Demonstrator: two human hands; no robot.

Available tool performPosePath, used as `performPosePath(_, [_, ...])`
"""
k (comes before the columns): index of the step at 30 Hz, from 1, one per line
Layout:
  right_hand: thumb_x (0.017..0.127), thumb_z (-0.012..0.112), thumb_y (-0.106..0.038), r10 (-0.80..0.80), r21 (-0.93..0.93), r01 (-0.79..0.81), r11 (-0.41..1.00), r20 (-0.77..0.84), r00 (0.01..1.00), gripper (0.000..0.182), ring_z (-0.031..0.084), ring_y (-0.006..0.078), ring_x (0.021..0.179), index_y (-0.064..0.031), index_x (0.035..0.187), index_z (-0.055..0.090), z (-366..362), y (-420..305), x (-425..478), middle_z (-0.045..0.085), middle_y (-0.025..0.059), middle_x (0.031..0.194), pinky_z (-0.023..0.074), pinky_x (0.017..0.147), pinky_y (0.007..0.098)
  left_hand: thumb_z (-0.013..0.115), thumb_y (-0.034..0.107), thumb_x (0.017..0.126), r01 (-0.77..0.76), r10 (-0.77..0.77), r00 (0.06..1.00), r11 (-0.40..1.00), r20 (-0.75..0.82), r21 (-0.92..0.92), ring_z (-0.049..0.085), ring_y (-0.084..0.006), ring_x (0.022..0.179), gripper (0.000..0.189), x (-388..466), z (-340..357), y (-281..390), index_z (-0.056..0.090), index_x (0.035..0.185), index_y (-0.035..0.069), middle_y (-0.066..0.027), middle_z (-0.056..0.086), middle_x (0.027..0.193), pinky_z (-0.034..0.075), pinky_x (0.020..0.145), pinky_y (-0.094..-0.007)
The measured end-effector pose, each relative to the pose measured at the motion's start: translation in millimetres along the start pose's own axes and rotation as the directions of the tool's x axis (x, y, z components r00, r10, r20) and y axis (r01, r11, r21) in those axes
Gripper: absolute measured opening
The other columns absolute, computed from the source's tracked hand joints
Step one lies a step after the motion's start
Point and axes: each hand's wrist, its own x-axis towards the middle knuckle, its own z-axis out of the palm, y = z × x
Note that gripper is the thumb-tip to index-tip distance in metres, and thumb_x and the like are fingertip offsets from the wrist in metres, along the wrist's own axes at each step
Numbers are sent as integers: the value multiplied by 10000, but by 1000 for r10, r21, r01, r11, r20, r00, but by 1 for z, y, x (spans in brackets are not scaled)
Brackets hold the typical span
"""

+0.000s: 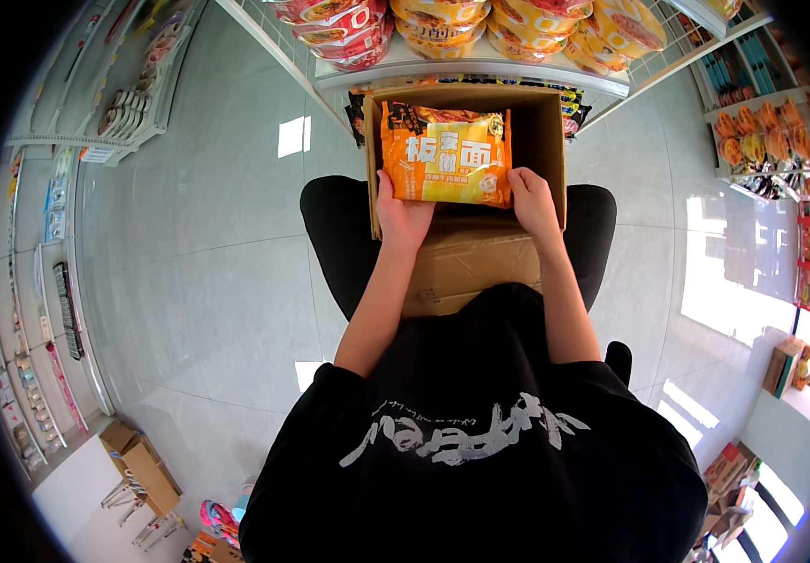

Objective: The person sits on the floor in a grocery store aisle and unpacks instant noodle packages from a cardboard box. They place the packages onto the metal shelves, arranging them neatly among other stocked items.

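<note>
An orange and yellow instant noodle packet (447, 155), printed with large writing, is held up flat between my two hands. My left hand (403, 214) grips its lower left corner, thumb along the side edge. At the lower right edge, my right hand (533, 200) pinches it between thumb and fingers. Beneath the packet stands an open cardboard box (553, 134), placed between my knees. Its near flap (472, 267) folds out toward my body. The packet hides much of the box's inside; the part showing on the right is dark.
Just ahead is a shelf (475, 69) with stacked red noodle bowls (349, 35) and yellow noodle bowls (444, 32). Dark packets (574, 116) lie below it, behind the box. More shelving (123, 134) lines the left side, and a rack of orange tubs (764, 134) stands right.
</note>
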Motion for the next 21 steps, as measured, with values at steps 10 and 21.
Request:
performPosePath(10, [954,501,-194,-136,7,140,990,-191,972,218,587,228,535,-1,945,602,2,-32,-1,625,121,684,451,495,321,311,471,978,78,-72,993,995,95,-55,351,-285,1313,539,-3,2,-1,341,1401,139,-72,385,1429,257,1082,-513])
performPosePath(21, [769,733,-317,-173,-284,239,929,240,955,786,532,272,1151,-19,1383,344,-51,-63,30,519,209,1260,431,956,353,321,451,983,57,-61,995,997,75,51,356,-281,1312,521,0,-6,-1,348,1395,133,-80,395,1421,263,1077,-508])
